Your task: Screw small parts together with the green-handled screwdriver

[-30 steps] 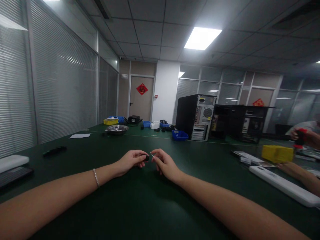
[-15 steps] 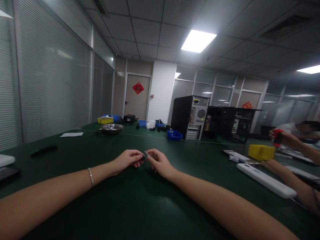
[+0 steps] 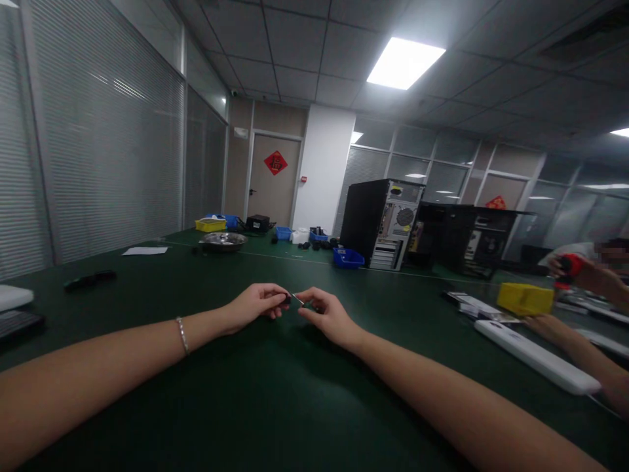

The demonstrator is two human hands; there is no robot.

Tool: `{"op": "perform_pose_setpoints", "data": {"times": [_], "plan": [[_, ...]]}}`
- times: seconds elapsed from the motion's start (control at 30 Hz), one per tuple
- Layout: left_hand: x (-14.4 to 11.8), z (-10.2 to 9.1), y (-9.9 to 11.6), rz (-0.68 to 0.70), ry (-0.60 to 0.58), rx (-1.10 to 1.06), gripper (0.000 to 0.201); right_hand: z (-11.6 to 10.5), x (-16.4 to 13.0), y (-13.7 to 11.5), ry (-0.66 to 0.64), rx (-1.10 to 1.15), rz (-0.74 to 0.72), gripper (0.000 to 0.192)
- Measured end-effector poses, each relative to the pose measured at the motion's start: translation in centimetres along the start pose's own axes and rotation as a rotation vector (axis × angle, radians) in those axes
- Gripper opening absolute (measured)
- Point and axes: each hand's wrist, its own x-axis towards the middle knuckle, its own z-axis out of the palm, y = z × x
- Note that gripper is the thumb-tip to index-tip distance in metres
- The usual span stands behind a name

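In the head view, my left hand (image 3: pixel 258 304), with a bracelet at its wrist, pinches a small black part (image 3: pixel 286 299) between thumb and fingers. Facing it is my right hand (image 3: pixel 328 314), its thumb and forefinger curled around a thin, shiny metal pin (image 3: pixel 298 300). One end of the pin lies close against the black part; whether it sits inside cannot be made out. Both hands are just above the dark green tabletop (image 3: pixel 246 393). The part's exact kind is too small to tell.
At the back stand a metal dish (image 3: pixel 223 242), a blue bin (image 3: pixel 348 257) and a computer case (image 3: pixel 368 223). A dark tool (image 3: pixel 91 280) lies at left. On the right are a white power strip (image 3: pixel 535 357), a yellow box (image 3: pixel 525 299) and a co-worker's hand with a red tool (image 3: pixel 570 265).
The view has tilted slightly, shifting the scene. The metal pin now slants the same way but lies nearer the black part, and my right thumb and forefinger are a little farther apart.
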Motion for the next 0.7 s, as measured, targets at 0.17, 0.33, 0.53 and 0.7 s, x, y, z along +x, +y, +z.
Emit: {"op": "perform_pose_setpoints", "data": {"times": [0.17, 0.33, 0.53, 0.7], "plan": [[-0.2, -0.7, -1.1, 0.035, 0.021, -0.035, 0.028, 0.2, -0.3, -0.3, 0.069, -0.212, -0.061, 0.029], [0.1, -1.3, -2.2, 0.045, 0.044, -0.044, 0.026, 0.7, -0.1, 0.0, 0.093, -0.327, -0.113, 0.029], [0.2, -1.4, -2.9, 0.054, 0.054, -0.045, 0.025, 1.9, 0.1, 0.6, 0.088, -0.398, -0.152, 0.027], [0.4, -0.9, -3.0, 0.048, 0.059, -0.042, 0.025, 1.7, 0.0, 1.0, 0.053, -0.409, -0.164, 0.028]]}}
